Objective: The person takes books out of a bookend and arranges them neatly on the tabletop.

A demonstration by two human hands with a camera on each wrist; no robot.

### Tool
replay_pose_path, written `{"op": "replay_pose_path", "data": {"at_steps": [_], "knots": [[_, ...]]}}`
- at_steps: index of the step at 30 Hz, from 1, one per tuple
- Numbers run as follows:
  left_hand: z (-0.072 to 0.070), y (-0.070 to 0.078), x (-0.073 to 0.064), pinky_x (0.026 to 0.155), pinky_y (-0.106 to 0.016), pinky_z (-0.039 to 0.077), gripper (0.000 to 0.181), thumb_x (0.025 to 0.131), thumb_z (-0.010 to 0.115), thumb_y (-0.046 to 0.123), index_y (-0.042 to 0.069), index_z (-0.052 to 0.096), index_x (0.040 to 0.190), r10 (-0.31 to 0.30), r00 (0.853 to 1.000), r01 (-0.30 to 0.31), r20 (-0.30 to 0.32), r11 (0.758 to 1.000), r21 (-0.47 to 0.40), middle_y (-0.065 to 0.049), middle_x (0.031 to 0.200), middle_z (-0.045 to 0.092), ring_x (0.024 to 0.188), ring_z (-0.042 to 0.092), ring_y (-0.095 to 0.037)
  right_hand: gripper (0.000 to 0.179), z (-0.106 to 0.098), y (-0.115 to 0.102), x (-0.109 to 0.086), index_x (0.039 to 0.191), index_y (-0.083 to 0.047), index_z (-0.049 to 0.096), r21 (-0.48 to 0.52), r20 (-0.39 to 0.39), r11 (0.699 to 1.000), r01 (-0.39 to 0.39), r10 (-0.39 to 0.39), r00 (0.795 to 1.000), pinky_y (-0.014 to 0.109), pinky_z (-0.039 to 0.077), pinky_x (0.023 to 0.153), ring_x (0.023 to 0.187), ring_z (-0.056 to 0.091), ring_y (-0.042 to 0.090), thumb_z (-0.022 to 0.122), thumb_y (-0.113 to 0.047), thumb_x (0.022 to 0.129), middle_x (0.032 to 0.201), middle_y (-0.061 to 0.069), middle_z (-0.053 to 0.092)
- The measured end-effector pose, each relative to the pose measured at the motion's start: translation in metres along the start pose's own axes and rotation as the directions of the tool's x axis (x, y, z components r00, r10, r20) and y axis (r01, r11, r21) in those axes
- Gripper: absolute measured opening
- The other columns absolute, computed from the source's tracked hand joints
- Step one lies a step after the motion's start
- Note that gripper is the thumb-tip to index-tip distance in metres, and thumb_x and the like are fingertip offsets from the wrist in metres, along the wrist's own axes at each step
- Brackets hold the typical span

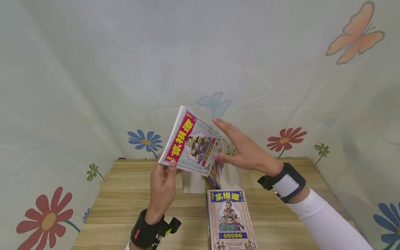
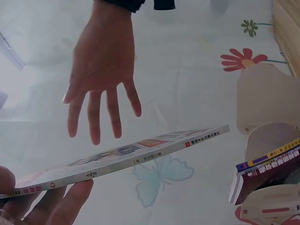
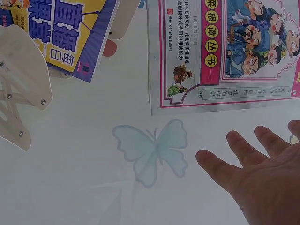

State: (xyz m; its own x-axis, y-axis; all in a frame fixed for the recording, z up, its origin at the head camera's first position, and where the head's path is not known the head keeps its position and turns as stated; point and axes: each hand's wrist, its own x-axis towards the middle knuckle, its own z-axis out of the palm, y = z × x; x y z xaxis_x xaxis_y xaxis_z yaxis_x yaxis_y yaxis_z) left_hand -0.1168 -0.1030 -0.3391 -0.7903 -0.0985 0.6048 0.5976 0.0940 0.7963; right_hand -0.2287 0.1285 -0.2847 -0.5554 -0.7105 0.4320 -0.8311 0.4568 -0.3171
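A thin book [image 1: 195, 147] with a pale cover and a pink title strip is held tilted above the table. My left hand [image 1: 163, 189] pinches its lower left corner, thumb on the cover and fingers beneath. In the left wrist view the book's spine [image 2: 136, 161] faces the camera. My right hand [image 1: 247, 149] is at the book's right side with fingers extended and spread. The right wrist view shows a gap between that hand [image 3: 267, 183] and the cover [image 3: 225, 61]. Neither of its fingers grips anything.
A stack of books [image 1: 231, 218] with a blue title band lies on the wooden table [image 1: 125, 208]. Behind it, a cream-coloured book stand [image 1: 193, 184] holds several upright books [image 1: 214, 176], partly hidden by the held book. A patterned cloth wall [image 1: 150, 69] surrounds the table.
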Motion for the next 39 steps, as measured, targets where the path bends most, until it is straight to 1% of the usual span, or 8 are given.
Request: {"op": "replay_pose_path", "data": {"at_steps": [5,9,16,19,23,26,32,39], "knots": [[-0.001,-0.008,-0.006,0.082,-0.040,0.052,0.041,0.098,0.037,0.002,0.013,0.037,0.137,-0.033,0.999,0.034,0.016,0.998,-0.056,-0.012,0.123,0.052,0.106,0.054,-0.023,0.085,0.001,0.002,-0.002,0.148,-0.027,0.009,0.026,-0.003,1.000,-0.012,0.012,1.000,0.059,0.030,0.100,0.135,0.015,0.022,0.063,-0.043,0.085,0.152,0.001,0.013],[-0.002,-0.015,-0.009,0.082,-0.040,0.052,0.041,0.098,0.037,0.003,0.014,0.036,0.138,-0.015,0.999,0.017,0.036,0.997,-0.078,-0.010,0.124,0.052,0.107,0.054,-0.025,0.081,0.001,0.003,-0.004,0.147,-0.029,0.010,0.070,-0.002,0.997,-0.028,0.029,1.000,0.056,0.032,0.100,0.133,0.020,0.022,0.062,-0.042,0.087,0.151,0.001,0.017],[-0.001,-0.014,-0.014,0.082,-0.042,0.052,0.040,0.098,0.037,0.003,0.011,0.036,0.137,-0.006,0.996,0.017,0.084,0.992,-0.129,-0.013,0.122,0.052,0.106,0.054,-0.028,0.066,-0.001,0.003,-0.010,0.146,-0.029,0.015,0.202,0.004,0.979,-0.039,0.039,0.999,0.050,0.036,0.099,0.129,0.031,0.018,0.054,-0.034,0.093,0.149,-0.001,0.024],[0.000,-0.013,-0.015,0.083,-0.041,0.051,0.041,0.099,0.037,0.003,0.012,0.036,0.138,-0.010,0.994,0.023,0.108,0.992,-0.125,-0.011,0.125,0.051,0.107,0.054,-0.028,0.060,-0.002,0.003,-0.012,0.146,-0.027,0.020,0.263,-0.009,0.965,-0.025,0.029,1.000,0.051,0.036,0.099,0.124,0.038,0.017,0.051,-0.027,0.095,0.145,0.001,0.032],[0.001,-0.013,-0.019,0.082,-0.037,0.052,0.041,0.097,0.039,0.001,0.012,0.038,0.137,0.002,0.993,0.009,0.114,0.995,-0.099,-0.011,0.124,0.053,0.107,0.054,-0.027,0.051,-0.003,0.002,-0.016,0.143,-0.023,0.028,0.353,-0.016,0.936,-0.014,0.021,1.000,0.046,0.047,0.089,0.106,0.054,0.015,0.049,-0.018,0.097,0.130,0.004,0.050],[0.002,-0.012,-0.022,0.081,-0.036,0.052,0.039,0.096,0.041,0.000,0.010,0.041,0.134,0.020,0.994,-0.009,0.111,0.995,-0.099,-0.012,0.121,0.055,0.104,0.055,-0.028,0.044,-0.003,0.001,-0.019,0.139,-0.020,0.035,0.396,-0.021,0.918,-0.009,0.019,1.000,0.039,0.054,0.076,0.093,0.059,0.014,0.047,-0.014,0.097,0.116,0.003,0.058],[0.007,-0.012,-0.025,0.078,-0.037,0.053,0.036,0.097,0.039,-0.002,0.007,0.043,0.131,0.045,0.991,-0.026,0.124,0.989,-0.147,-0.015,0.116,0.057,0.100,0.056,-0.031,0.031,-0.004,-0.003,-0.029,0.126,-0.013,0.047,0.413,-0.065,0.911,0.007,0.023,0.998,0.036,0.056,0.063,0.079,0.061,0.013,0.044,-0.005,0.097,0.098,0.002,0.062],[0.011,-0.014,-0.027,0.080,-0.041,0.053,0.036,0.097,0.036,-0.004,0.005,0.041,0.132,0.058,0.987,-0.025,0.148,0.976,-0.215,-0.017,0.116,0.056,0.100,0.055,-0.034,0.024,-0.016,-0.030,-0.038,0.113,-0.003,0.051,0.393,-0.109,0.919,0.011,0.035,0.993,0.040,0.055,0.059,0.074,0.061,0.018,0.042,0.006,0.093,0.090,0.007,0.062]]}}
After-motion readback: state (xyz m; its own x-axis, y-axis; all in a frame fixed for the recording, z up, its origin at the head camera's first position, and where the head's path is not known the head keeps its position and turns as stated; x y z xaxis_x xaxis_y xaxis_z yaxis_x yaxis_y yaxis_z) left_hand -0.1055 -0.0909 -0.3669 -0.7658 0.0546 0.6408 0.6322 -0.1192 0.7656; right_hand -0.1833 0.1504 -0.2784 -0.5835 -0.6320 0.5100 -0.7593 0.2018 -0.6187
